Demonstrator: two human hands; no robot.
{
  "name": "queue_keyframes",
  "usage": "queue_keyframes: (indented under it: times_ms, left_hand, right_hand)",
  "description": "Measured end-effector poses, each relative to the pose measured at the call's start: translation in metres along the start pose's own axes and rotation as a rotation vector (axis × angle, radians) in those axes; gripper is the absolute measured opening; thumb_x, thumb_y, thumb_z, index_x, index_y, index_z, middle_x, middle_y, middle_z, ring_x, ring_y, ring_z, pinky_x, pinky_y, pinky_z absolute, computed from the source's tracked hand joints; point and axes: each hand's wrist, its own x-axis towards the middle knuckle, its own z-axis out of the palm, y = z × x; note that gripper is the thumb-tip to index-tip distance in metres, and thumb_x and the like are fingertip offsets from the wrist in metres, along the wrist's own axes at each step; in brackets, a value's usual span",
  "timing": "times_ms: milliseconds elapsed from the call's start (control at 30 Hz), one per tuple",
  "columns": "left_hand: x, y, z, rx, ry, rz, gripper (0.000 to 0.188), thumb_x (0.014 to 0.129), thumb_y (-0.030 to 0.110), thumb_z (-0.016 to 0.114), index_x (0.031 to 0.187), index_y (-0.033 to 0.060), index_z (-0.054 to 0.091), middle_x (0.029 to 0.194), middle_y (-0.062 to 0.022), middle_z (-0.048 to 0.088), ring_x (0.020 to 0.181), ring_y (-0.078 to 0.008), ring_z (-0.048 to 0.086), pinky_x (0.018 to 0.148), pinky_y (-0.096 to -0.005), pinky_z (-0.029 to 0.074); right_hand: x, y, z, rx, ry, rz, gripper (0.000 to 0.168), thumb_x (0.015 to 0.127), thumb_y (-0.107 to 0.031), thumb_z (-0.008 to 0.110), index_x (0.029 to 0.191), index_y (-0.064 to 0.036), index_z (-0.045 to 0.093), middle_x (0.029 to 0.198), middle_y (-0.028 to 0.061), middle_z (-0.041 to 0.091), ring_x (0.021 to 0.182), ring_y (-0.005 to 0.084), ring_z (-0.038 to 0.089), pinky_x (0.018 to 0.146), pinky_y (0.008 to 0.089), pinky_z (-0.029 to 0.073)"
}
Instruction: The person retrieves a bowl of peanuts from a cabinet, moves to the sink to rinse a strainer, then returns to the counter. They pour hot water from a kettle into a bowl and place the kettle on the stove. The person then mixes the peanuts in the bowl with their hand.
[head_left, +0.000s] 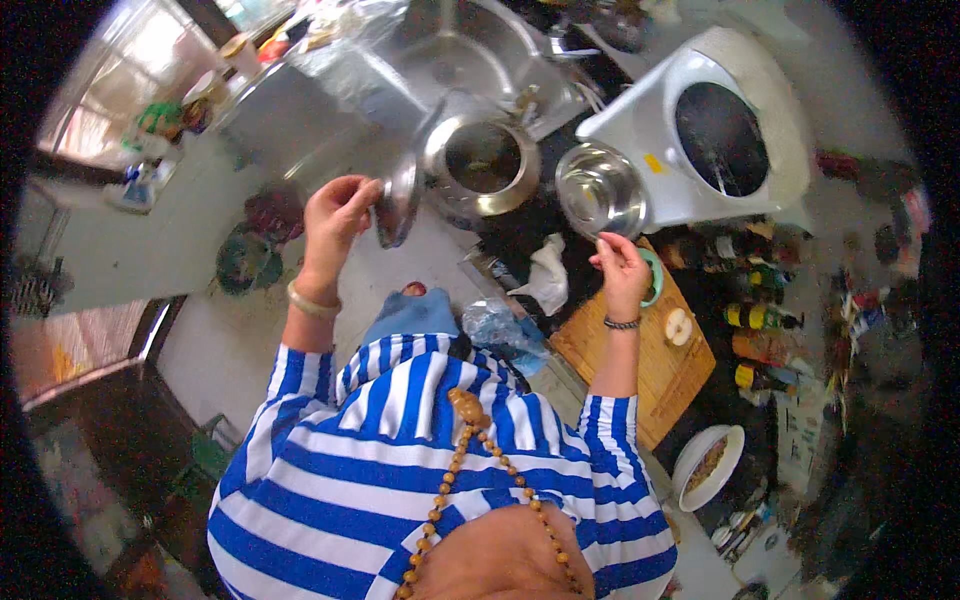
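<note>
My left hand (341, 214) grips a round metal lid (397, 199), which is tilted on edge left of an uncovered stainless steel pot (529, 169). Dark contents show inside the pot, too unclear to name. My right hand (621, 274) pinches the near rim of a shiny metal bowl (592, 176). The bowl is beside a white appliance (660, 135) with a round dark top. Under my right forearm lies a wooden cutting board (675, 390), bearing a cut piece of pale fruit or vegetable (678, 326) and a partly hidden green cup or bowl (651, 277).
A crumpled white cloth (550, 276) lies between the pot and board. Plastic bags (499, 330) are near my waist. Several bottles (757, 316) stand right of the board. A white bowl with food (681, 476) sits at lower right. A metal sink (450, 64) is beyond the pot.
</note>
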Motion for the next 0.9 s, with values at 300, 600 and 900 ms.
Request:
queue_keyframes:
  times_ms: [300, 600, 900]
  left_hand:
    - [-0.004, -0.015, 0.005, -0.019, -0.034, 0.063, 0.019, 0.086, 0.015, 0.061, 0.089, -0.0031, 0.062, 0.070, 0.0005, 0.056, 0.051, -0.0027, 0.044, 0.045, -0.0170, 0.032]
    - [-0.004, -0.002, 0.010, -0.004, -0.024, 0.048, 0.020, 0.086, 0.016, 0.061, 0.090, -0.0037, 0.061, 0.071, 0.0003, 0.057, 0.052, -0.0029, 0.044, 0.046, -0.0170, 0.033]
    - [-0.002, 0.005, 0.013, 0.027, -0.051, 0.033, 0.018, 0.086, 0.019, 0.061, 0.092, 0.0013, 0.062, 0.071, 0.0043, 0.056, 0.053, -0.0008, 0.044, 0.046, -0.0150, 0.031]
  right_hand:
    - [0.005, -0.036, -0.009, -0.540, 0.113, -0.506, 0.019, 0.076, -0.011, 0.067, 0.092, -0.003, 0.058, 0.127, 0.0175, 0.045, 0.059, 0.0161, 0.058, 0.057, 0.0272, 0.049]
    - [0.024, -0.052, -0.026, -0.752, 0.137, -0.551, 0.023, 0.072, -0.008, 0.068, 0.091, -0.001, 0.056, 0.138, 0.0199, 0.030, 0.058, 0.0170, 0.056, 0.057, 0.0282, 0.049]
    - [0.057, -0.079, -0.032, -1.020, 0.125, -0.527, 0.031, 0.068, -0.017, 0.072, 0.091, -0.002, 0.056, 0.143, 0.0214, 0.017, 0.083, 0.0343, 0.062, 0.068, 0.0396, 0.051]
